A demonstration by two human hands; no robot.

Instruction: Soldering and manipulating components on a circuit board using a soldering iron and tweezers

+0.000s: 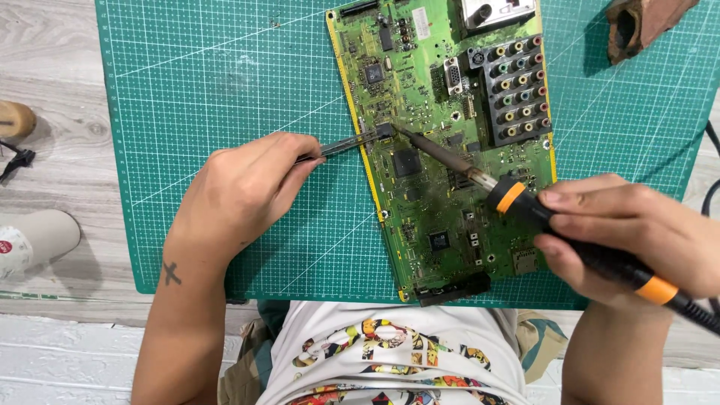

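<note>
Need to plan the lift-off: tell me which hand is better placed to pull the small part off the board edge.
Left. The left hand holds tweezers whose tips already sit at the circuit board edge. The right hand grips the soldering iron, its tip meeting the same spot.

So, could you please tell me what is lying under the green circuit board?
The circuit board lies flat on a green gridded cutting mat, which rests on a pale wooden table. The mat area directly beneath the board is covered, so anything there cannot be seen.
</note>
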